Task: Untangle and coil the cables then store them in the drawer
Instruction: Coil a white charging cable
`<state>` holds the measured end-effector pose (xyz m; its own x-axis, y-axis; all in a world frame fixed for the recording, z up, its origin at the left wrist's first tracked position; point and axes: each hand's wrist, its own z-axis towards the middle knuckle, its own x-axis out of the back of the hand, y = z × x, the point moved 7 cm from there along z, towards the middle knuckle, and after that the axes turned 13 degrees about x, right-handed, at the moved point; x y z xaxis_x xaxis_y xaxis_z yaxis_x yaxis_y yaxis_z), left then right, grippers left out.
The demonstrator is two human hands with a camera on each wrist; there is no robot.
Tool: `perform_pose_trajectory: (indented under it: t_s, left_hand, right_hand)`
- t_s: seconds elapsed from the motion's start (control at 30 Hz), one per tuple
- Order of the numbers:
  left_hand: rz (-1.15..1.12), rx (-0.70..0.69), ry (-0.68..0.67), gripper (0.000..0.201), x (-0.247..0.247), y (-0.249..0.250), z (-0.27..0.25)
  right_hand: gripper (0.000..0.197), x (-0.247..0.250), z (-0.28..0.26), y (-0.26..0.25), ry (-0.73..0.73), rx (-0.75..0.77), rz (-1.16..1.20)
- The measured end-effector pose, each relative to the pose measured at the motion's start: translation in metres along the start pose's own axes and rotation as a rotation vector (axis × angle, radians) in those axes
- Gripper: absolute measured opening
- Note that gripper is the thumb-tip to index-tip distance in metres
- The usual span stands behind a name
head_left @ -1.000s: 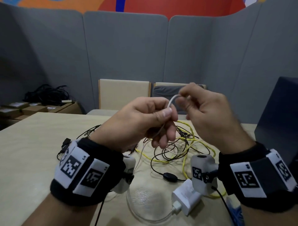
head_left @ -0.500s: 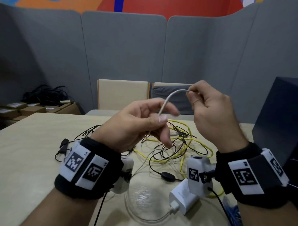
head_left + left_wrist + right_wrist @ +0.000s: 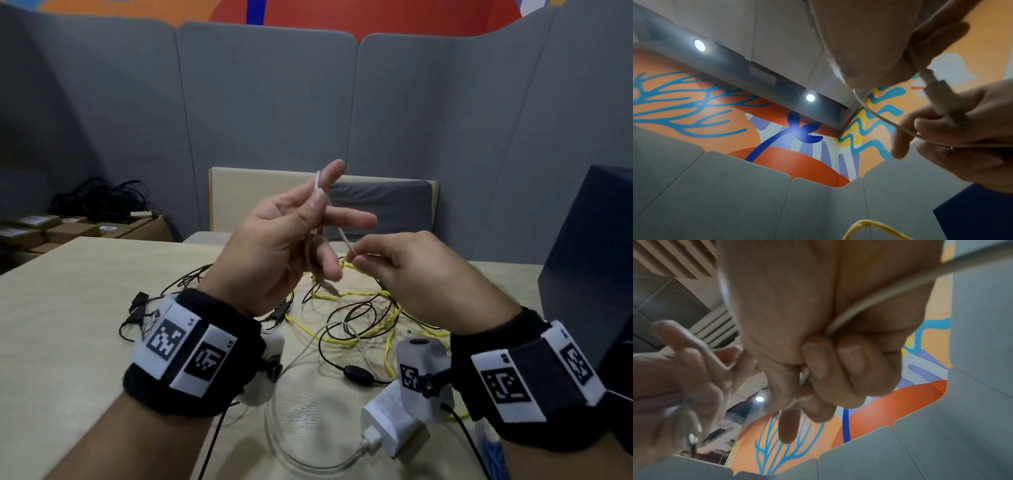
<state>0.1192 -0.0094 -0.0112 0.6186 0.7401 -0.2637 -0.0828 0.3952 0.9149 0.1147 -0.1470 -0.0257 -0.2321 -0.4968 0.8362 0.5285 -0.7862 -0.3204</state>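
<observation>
Above the table (image 3: 61, 308), the left hand (image 3: 274, 253) is pinching a white cable (image 3: 342, 236) between thumb and looped forefinger, other fingers spread. The right hand (image 3: 418, 270) is gripping that cable lower down with curled fingers. Yellow cables (image 3: 373, 294) and black cables (image 3: 346, 315) are lying tangled beneath, beside a white charger (image 3: 387, 418).

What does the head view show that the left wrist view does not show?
Only the head view shows the table, the black cables tangled on it and the white charger. Only the left wrist view shows the white cable's plug close up and the ceiling lights. Both show the left hand, the right hand, the white cable and the yellow cable.
</observation>
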Motion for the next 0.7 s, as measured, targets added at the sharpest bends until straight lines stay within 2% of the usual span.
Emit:
perform_pose_trajectory:
  t_s: [0.1,0.27,0.43,0.57,0.6,0.7]
  left_hand:
    - [-0.019,-0.021,0.098,0.049,0.002,-0.002,0.003]
    - [-0.009,-0.11,0.249,0.047,0.015,0.003,0.003]
    - [-0.018,-0.083,0.3,0.045,0.021,0.002,0.005]
    - [-0.087,-0.064,0.379,0.071,0.031,-0.001,0.005]
    - [-0.085,-0.06,0.394,0.069,0.032,-0.001,0.005]
    - [-0.003,-0.081,0.416,0.041,0.031,0.0,0.006]
  right_hand:
    - [0.017,-0.003,-0.002,-0.005,-0.081,-0.011,-0.012]
    - [0.008,-0.008,-0.003,-0.018,-0.189,0.035,-0.024]
    - [0.009,-0.007,-0.005,-0.025,-0.232,0.06,-0.025]
    - [0.012,-0.008,-0.005,-0.022,-0.23,0.039,-0.057]
    - [0.013,-0.009,-0.005,-0.021,-0.239,0.035,-0.053]
    - [0.013,-0.012,-0.005,-0.02,-0.251,0.041,-0.037]
